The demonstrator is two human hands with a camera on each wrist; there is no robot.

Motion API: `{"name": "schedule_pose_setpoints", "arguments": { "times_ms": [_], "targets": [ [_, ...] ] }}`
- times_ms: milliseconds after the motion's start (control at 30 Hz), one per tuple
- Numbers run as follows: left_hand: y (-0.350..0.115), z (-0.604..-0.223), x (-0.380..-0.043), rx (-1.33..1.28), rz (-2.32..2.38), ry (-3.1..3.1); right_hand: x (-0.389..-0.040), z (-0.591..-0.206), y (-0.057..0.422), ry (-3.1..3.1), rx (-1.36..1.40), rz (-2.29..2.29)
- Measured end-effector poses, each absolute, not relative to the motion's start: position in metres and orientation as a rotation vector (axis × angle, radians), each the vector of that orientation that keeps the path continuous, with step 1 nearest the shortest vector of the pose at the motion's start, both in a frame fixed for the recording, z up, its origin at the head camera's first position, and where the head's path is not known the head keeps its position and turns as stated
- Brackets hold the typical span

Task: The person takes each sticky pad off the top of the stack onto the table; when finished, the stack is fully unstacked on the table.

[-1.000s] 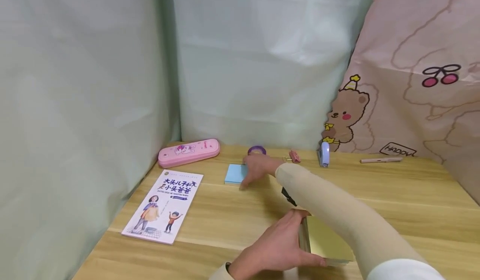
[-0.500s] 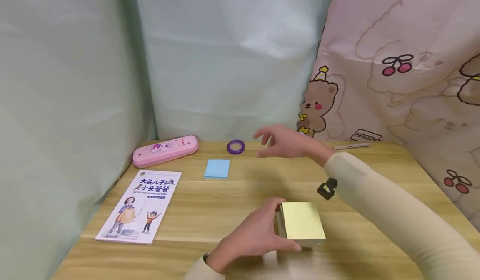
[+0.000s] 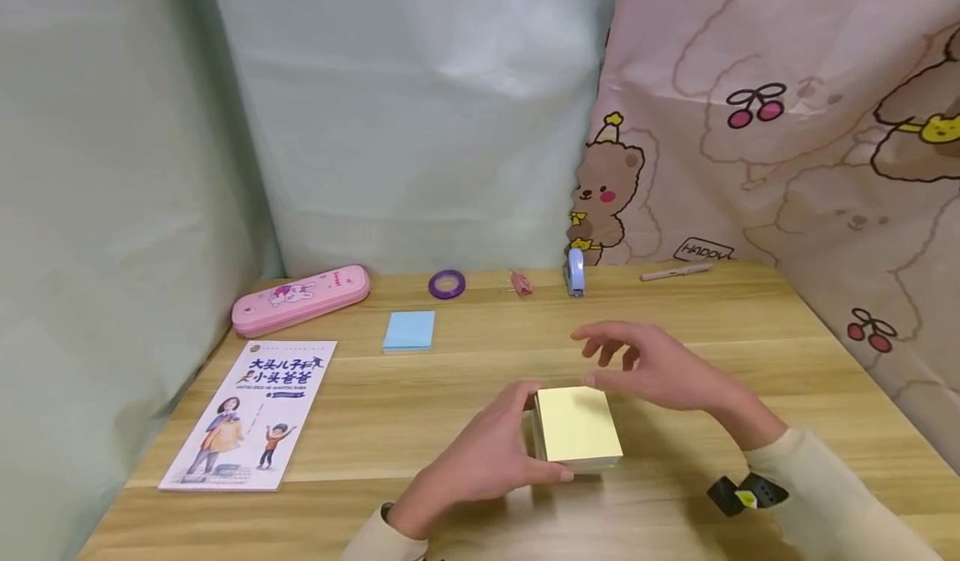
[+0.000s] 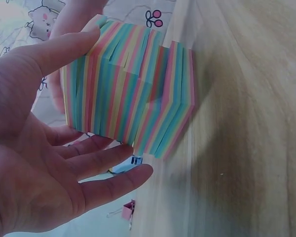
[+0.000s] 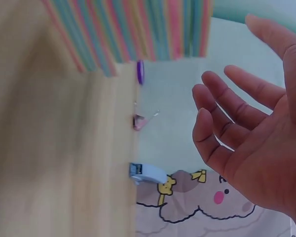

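Note:
A thick stack of sticky notes, yellow on top, is gripped at its left side by my left hand. In the left wrist view, the sticky note stack shows striped pink, yellow and teal edges, with some layers offset; thumb and fingers of the left hand span it. My right hand hovers just right of and behind the stack, fingers loosely bent, holding nothing. The right wrist view shows that right hand apart from the striped stack.
A blue sticky note pad lies mid-table, with a book and pink pencil case to its left. Along the back are purple tape, a pink binder clip, a blue stapler and a pen.
My right hand has left the blue pad and come back right and nearer, beside the stack. My left hand keeps its grip on the stack. The head view has turned rightward.

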State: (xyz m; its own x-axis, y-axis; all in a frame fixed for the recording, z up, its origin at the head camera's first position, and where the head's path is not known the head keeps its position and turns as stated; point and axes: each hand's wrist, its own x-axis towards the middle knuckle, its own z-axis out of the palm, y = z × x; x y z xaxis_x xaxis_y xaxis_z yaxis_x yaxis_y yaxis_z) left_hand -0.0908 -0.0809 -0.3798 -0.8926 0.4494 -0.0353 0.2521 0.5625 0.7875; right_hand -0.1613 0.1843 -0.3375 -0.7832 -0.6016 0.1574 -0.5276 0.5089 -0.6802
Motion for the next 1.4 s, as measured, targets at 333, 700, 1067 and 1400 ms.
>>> {"name": "schedule_pose_setpoints", "arguments": {
  "times_ms": [333, 700, 1067, 1400],
  "targets": [
    [-0.081, -0.383, -0.091, 0.609, 1.233, 2.575, -0.122, -0.366, 0.193, 2.594, -0.995, -1.121],
    [-0.082, -0.383, -0.091, 0.612, 1.195, 2.612, -0.114, -0.371, 0.189, 2.66, -0.921, -1.034],
    [-0.082, -0.383, -0.09, 0.602, 1.19, 2.609, -0.112, -0.371, 0.188, 2.712, -0.957, -1.006],
    [-0.082, -0.383, -0.089, 0.59, 1.188, 2.599, -0.113, -0.375, 0.191, 2.755, -1.01, -1.025]
  ]
}}
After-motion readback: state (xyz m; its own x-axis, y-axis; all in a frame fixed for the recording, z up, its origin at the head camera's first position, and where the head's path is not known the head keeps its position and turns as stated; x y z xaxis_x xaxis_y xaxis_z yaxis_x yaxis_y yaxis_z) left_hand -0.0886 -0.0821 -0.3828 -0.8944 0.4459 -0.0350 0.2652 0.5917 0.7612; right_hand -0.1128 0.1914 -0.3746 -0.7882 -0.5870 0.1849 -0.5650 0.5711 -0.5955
